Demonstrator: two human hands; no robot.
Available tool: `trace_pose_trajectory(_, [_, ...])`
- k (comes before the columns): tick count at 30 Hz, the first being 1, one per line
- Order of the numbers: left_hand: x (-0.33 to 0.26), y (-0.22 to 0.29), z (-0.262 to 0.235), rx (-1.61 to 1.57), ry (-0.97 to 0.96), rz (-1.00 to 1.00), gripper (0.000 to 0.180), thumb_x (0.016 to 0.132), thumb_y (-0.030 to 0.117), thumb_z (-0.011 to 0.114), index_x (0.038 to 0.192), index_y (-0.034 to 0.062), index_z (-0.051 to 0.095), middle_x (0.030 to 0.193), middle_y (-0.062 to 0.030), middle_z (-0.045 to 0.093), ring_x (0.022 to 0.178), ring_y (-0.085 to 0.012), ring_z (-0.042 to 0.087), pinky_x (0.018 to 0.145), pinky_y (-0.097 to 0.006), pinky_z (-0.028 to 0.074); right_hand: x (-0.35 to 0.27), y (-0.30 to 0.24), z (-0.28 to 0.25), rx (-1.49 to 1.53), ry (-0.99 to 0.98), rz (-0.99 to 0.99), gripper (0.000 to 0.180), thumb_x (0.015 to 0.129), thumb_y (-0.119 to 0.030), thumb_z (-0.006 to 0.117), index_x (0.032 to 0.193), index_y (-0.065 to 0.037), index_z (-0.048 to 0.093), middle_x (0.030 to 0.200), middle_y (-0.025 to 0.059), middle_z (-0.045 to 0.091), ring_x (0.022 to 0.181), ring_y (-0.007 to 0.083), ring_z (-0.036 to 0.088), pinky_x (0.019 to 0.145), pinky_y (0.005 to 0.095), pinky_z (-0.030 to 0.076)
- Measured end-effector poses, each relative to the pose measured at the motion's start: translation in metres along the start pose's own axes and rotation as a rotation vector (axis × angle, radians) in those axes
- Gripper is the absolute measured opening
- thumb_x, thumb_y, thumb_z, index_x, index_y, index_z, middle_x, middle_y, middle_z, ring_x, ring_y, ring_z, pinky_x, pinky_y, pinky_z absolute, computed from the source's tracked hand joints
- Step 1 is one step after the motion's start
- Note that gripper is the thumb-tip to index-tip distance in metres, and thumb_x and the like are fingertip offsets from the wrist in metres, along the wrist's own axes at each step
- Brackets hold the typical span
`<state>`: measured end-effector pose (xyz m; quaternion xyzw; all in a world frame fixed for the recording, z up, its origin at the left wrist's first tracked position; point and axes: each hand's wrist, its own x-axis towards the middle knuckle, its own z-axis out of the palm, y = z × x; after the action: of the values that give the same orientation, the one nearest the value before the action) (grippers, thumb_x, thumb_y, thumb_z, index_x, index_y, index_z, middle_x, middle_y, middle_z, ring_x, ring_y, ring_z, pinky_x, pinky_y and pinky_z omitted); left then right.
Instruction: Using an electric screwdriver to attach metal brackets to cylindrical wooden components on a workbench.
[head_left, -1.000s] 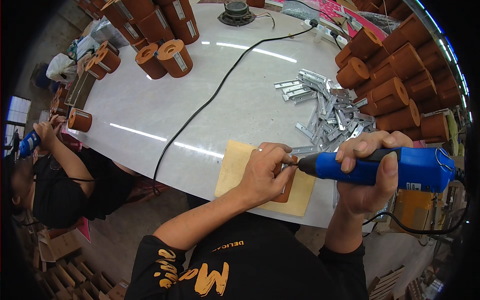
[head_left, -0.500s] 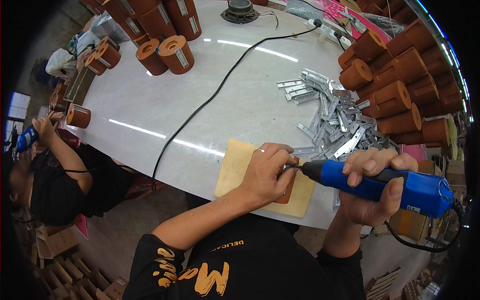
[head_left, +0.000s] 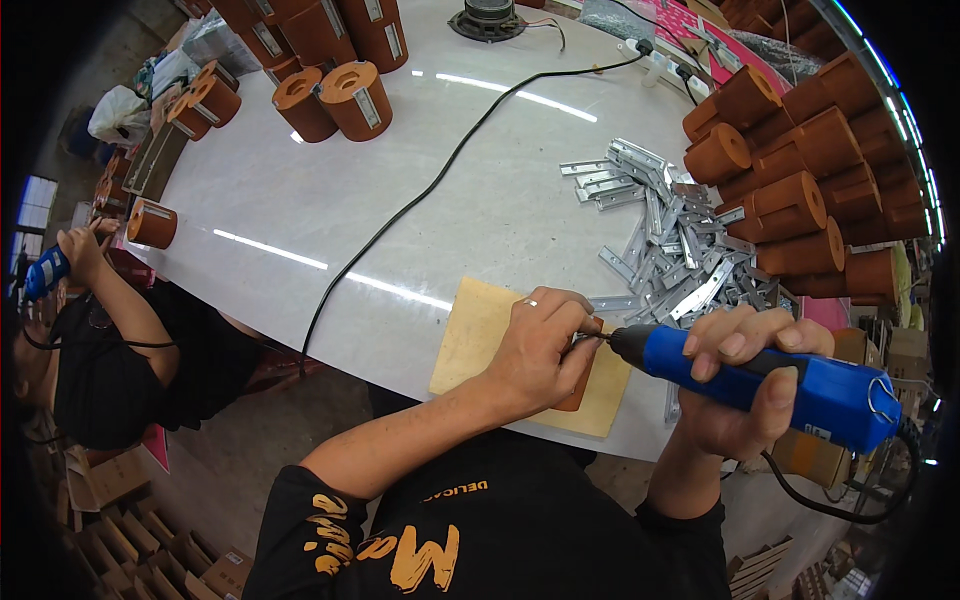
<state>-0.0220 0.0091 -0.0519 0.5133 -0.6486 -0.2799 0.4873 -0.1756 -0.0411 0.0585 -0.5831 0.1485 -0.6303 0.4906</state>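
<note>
White round table (head_left: 420, 210) is carrying one tan pad (head_left: 480, 335) at its near edge, where the left hand (head_left: 540, 345) is pinching one brown piece (head_left: 583, 385); the right hand (head_left: 745, 375) is gripping one blue power screwdriver (head_left: 770, 385), fingers curled tight.

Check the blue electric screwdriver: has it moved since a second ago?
Yes. The blue electric screwdriver in the right hand has dropped toward the person, away from the pile of metal brackets; its tip stays at the brown piece under the left hand.

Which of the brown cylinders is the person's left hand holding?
The one on the tan board, mostly hidden under the left hand, near the blue screwdriver tip. The other cylinders stand apart, untouched.
</note>
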Motion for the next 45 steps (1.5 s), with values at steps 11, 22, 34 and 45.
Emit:
trace_pose_trajectory(11, [0.001, -0.001, 0.0, -0.012, 0.015, 0.0, 0.024, 0.072, 0.001, 0.07, 0.094, 0.0047, 0.062, 0.103, -0.0136, 0.064, 0.097, -0.0303, 0.06, 0.084, -0.037, 0.046, 0.003, 0.0, -0.004, 0.051, 0.006, -0.016, 0.031, 0.095, -0.026, 0.054, 0.116, -0.006, 0.042, 0.088, 0.0155, 0.06, 0.063, 0.0207, 0.059, 0.061, 0.0376, 0.053])
trace_pose_trajectory(22, [0.005, 0.003, -0.01, 0.141, 0.069, 0.127, 0.02, 0.075, 0.0, 0.071, 0.093, 0.0062, 0.068, 0.103, -0.0118, 0.064, 0.099, -0.0281, 0.06, 0.088, -0.036, 0.043, 0.007, -0.011, -0.015, 0.102, -0.056, -0.067, 0.033, 0.098, -0.028, 0.049, 0.12, -0.005, 0.042, 0.094, 0.0147, 0.059, 0.067, 0.0206, 0.059, 0.064, 0.039, 0.05])
trace_pose_trajectory(34, [0.011, 0.029, -0.029, -0.778, -0.006, -0.529, 0.011, 0.098, 0.01, 0.054, 0.103, 0.0002, 0.057, 0.09, -0.0096, 0.068, 0.082, -0.0175, 0.065, 0.077, -0.026, 0.052, 0.013, -0.035, -0.017, 0.223, 0.162, -0.005, 0.025, 0.094, -0.027, 0.056, 0.107, -0.007, 0.047, 0.084, 0.0037, 0.049, 0.063, 0.0133, 0.05, 0.066, 0.0328, 0.04])
trace_pose_trajectory(45, [0.01, 0.04, -0.028, -1.362, -0.077, -0.934, 0.024, 0.098, 0.03, 0.056, 0.095, 0.0059, 0.057, 0.079, -0.0049, 0.063, 0.067, -0.013, 0.056, 0.068, -0.026, 0.047, 0.009, -0.034, -0.016, 0.318, 0.168, -0.039, 0.028, 0.095, -0.03, 0.054, 0.11, -0.007, 0.048, 0.086, 0.0045, 0.051, 0.065, 0.0148, 0.052, 0.066, 0.0345, 0.043])
